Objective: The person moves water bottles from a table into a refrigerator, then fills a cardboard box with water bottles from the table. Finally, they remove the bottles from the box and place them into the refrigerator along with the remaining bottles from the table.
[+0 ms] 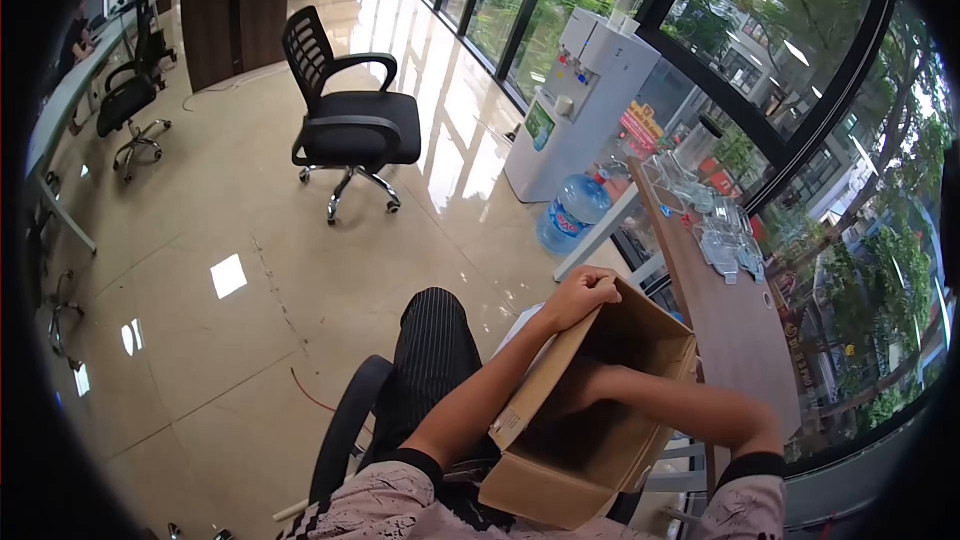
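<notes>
An open cardboard box [565, 485] rests tilted at my lap, its opening facing up toward me. At its upper left edge, my left hand [588, 297] is closed on the rim. My right forearm reaches across the box from the right, and my right hand [578, 387] is down inside, in shadow. Its fingers are hidden, and whatever it touches in the dark interior cannot be made out.
A wooden table [735, 330] on the right holds clear plastic pieces [722, 240]. Beyond stand a water dispenser [580, 105] and a blue water bottle [573, 212]. A black office chair [365, 125] is ahead; a distant person sits at the far left desk.
</notes>
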Available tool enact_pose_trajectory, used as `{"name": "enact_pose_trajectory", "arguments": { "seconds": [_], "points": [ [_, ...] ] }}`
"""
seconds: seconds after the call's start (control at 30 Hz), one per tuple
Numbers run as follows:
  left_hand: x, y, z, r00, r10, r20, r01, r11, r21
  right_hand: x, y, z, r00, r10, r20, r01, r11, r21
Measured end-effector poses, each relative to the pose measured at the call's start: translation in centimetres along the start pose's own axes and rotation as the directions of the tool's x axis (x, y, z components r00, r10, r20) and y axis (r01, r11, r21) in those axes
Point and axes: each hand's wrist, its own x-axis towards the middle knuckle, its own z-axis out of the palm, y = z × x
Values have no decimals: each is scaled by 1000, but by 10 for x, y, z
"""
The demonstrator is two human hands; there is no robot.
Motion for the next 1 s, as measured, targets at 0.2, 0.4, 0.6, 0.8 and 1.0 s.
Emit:
{"name": "enact_pose_trajectory", "arguments": {
  "seconds": [0.2,0.4,0.6,0.8,1.0],
  "points": [
    [-10,12,-16,990,18,-138,-6,996,88,53,-1,-11,979,-163,121,178,977,-119],
    [-23,21,-23,995,10,-94,6,985,173,56,-1,-5,982,-186,9,186,973,-134],
    [-13,18,-16,992,-20,-122,26,998,49,47,2,1,982,-172,-75,159,975,-155],
    [0,18,-2,998,-63,-19,63,998,-9,35,-7,-2,984,-123,-128,91,968,-232],
    [11,16,11,989,-129,77,134,989,-61,-67,-13,-35,937,172,-303,-149,984,98]
  ]
}}
